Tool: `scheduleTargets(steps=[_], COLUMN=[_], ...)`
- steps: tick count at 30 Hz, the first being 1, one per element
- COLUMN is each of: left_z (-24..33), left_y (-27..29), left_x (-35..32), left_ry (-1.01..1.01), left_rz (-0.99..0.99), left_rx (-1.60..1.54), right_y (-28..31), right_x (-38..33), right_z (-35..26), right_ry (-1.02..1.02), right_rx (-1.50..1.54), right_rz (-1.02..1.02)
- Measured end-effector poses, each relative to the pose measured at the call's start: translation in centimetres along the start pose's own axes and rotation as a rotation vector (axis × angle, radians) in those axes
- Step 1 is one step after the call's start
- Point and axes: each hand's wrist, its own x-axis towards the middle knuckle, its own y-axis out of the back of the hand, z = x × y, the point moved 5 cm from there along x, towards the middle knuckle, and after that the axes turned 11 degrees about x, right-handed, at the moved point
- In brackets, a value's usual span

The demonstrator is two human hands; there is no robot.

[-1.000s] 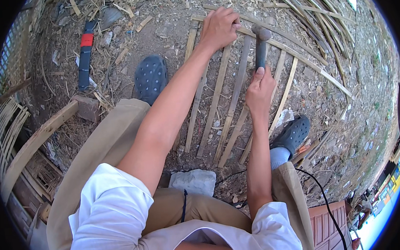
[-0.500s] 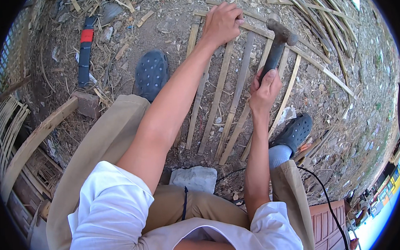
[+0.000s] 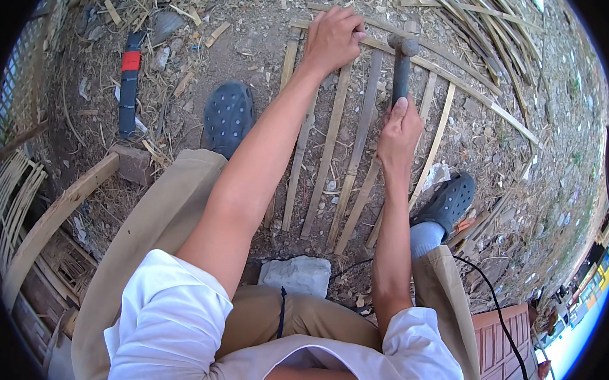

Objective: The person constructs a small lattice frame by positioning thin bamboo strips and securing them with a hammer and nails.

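Note:
A flat frame of thin wooden slats (image 3: 334,131) lies on the ground before me, its slats running from a long wooden crosspiece (image 3: 452,80) back toward my knees. My left hand (image 3: 334,40) is closed and rests at the crosspiece, near its left end. Thumb and fingers press together there, and what they pinch is hidden. In my right hand (image 3: 398,133) is a hammer (image 3: 400,70), gripped by its dark handle. Its metal head is over the crosspiece, just right of my left fingers.
My shoes (image 3: 229,118) flank the slats. A pale stone block (image 3: 296,275) sits between my legs. Left lies a dark wrapped bundle with a red band (image 3: 130,82), near a brick (image 3: 133,165) under a wooden beam (image 3: 61,221). Long strips (image 3: 494,29) pile at the far right; a black cable (image 3: 494,294) runs nearby.
The hammer head has swung left, closer to my left hand, and its handle stands more upright. My left hand has shifted slightly left with the overall view.

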Motion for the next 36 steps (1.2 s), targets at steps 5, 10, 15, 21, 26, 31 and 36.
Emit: scheduleTargets(steps=[5,10,15,21,26,31,36], left_z=[0.3,0.0,0.2,0.0,0.0,0.2,0.0], left_y=[-0.1,-0.2,-0.1,-0.1,-0.1,-0.3,-0.1], left_x=[0.0,-0.6,-0.3,-0.6,0.1,-0.3,-0.2], left_ry=[0.000,0.009,-0.002,0.021,0.004,0.008,-0.001], left_rz=[-0.001,-0.014,0.009,-0.022,-0.025,-0.024,-0.011], left_rx=[0.004,-0.008,0.012,0.018,0.017,0.014,0.007], right_y=[-0.4,0.7,0.4,0.5,0.4,0.8,0.9], right_x=[0.1,-0.4,-0.1,-0.6,1.3,0.6,-0.1], right_z=[1.8,0.3,1.8,-1.1,0.3,1.2,-0.9], right_ry=[0.002,-0.079,0.018,-0.025,-0.016,0.035,0.019], right_rx=[-0.044,0.047,-0.066,0.123,-0.090,-0.061,-0.049], right_rz=[0.005,0.059,0.015,0.011,-0.010,-0.011,-0.050])
